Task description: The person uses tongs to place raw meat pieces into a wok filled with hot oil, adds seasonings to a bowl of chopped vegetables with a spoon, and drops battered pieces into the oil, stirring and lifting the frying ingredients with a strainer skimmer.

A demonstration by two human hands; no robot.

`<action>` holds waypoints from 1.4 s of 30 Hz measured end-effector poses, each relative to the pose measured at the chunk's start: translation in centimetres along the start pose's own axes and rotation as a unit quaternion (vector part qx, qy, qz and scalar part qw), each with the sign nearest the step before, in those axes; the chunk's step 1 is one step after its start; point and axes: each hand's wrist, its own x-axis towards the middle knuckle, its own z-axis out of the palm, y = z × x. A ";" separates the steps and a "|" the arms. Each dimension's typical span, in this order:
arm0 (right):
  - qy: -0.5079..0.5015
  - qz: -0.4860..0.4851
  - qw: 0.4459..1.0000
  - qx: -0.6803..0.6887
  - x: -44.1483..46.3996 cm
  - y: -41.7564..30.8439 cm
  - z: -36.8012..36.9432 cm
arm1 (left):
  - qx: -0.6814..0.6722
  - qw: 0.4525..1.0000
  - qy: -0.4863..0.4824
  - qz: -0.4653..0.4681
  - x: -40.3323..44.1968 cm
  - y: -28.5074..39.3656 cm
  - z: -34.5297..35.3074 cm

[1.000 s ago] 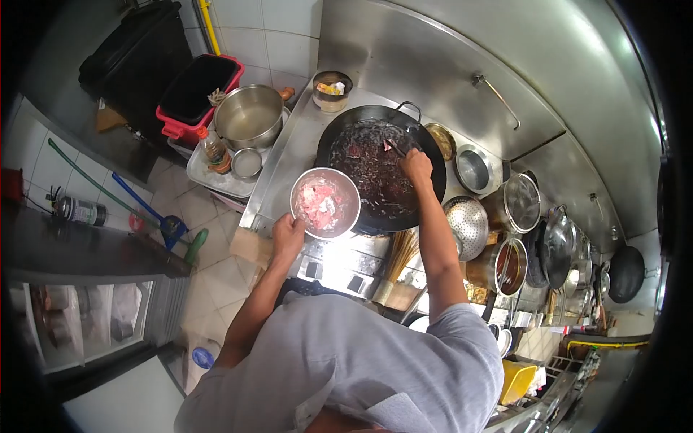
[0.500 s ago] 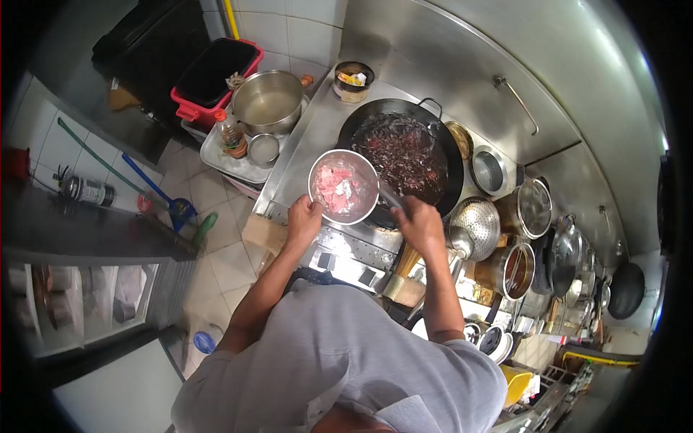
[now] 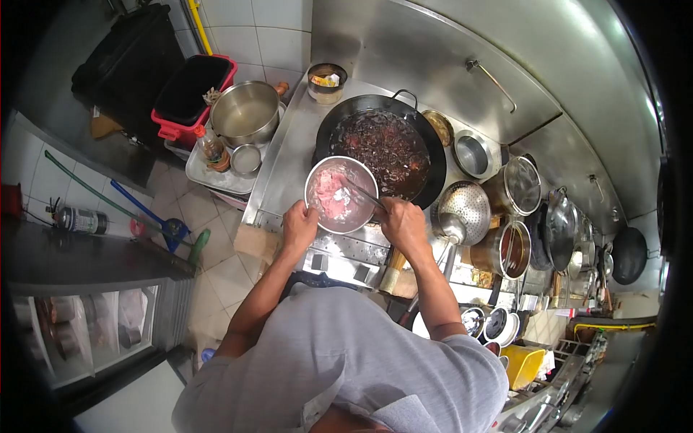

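My left hand [image 3: 299, 225] grips the near-left rim of a metal bowl [image 3: 368, 173], thumb over the edge. Inside lies pink, raw-looking sliced meat [image 3: 330, 186] with a white patch. Closed around a thin dark utensil [image 3: 364, 192], my right hand [image 3: 403, 225] is at the bowl's right side. The utensil's tip reaches into the bowl beside the meat; whether it is tongs or chopsticks I cannot tell. Just behind the bowl sits a large black wok [image 3: 435, 173] of dark bubbling liquid [image 3: 386, 148], partly hidden by the bowl.
Right of the wok are a perforated ladle [image 3: 465, 209], a round metal pan [image 3: 473, 154] and a pot with reddish contents [image 3: 498, 252]. A steel pot [image 3: 245, 112], a sauce bottle [image 3: 211, 150] and a small cup [image 3: 246, 159] stand at left. A brush [image 3: 393, 273] lies near my right forearm.
The utensil has gone from the bowl's right edge, by the wok, into the bowl. My right hand has come closer to the bowl. The whole view has shifted slightly.
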 end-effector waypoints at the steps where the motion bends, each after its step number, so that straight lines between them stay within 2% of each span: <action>1: -0.019 0.033 0.999 0.011 -0.3 -0.2 -0.6 | 0.007 1.000 -0.001 -0.005 0.0 -0.5 0.2; 3: -0.037 0.065 0.997 0.021 -0.7 -0.8 -1.9 | 0.012 1.000 0.004 -0.007 0.0 -1.4 0.5; 5: -0.011 0.103 0.993 0.059 -1.1 -1.1 -3.1 | 0.016 1.000 0.008 -0.010 0.0 -2.5 0.9; 8: 0.026 0.136 0.989 0.043 -1.4 0.3 -4.1 | 0.035 0.999 0.013 -0.024 0.0 -4.3 1.0; 10: 0.010 0.163 0.987 0.018 -0.6 1.6 -4.4 | 0.013 0.999 0.016 -0.040 0.0 -5.4 1.2; 12: 0.034 0.178 0.983 -0.018 0.1 4.0 -2.7 | 0.015 0.999 0.019 -0.034 -0.3 -4.6 0.8; 14: 0.022 0.189 0.981 -0.035 1.1 7.3 0.6 | 0.016 0.999 0.023 -0.028 -0.5 -3.9 0.5; 16: -0.019 0.213 0.971 -0.110 1.9 9.6 3.7 | -0.005 0.999 0.015 -0.036 -0.6 -3.7 0.4; 21: -0.069 0.207 0.967 -0.130 2.1 9.2 5.6 | -0.015 0.999 0.021 -0.024 -1.0 -3.7 -0.2; 24: -0.023 0.244 0.963 -0.109 0.9 6.5 2.3 | -0.028 0.999 0.025 -0.037 -1.2 -2.9 -0.9; 27: 0.010 0.225 0.972 -0.071 -0.4 2.7 -1.1 | -0.028 0.998 0.029 -0.041 -1.1 -2.8 -0.7; 29: -0.029 0.172 0.984 0.013 -1.2 0.4 -2.2 | -0.027 0.999 0.028 -0.035 -1.0 -2.7 -0.4; 30: -0.029 0.174 0.984 0.013 -1.5 -0.6 -2.0 | -0.020 0.999 0.022 -0.034 -1.0 -2.4 -0.4; 32: -0.067 0.100 0.992 0.046 -1.8 -2.5 -1.4 | -0.015 0.999 0.012 -0.030 -1.0 -1.8 0.0; 39: -0.048 0.116 0.992 0.011 -1.4 -3.0 1.8 | -0.004 1.000 0.021 0.009 -1.6 0.8 -0.3; 42: -0.071 0.086 0.993 0.025 -1.3 -2.7 1.1 | 0.004 0.999 0.033 0.007 -1.7 0.4 -0.4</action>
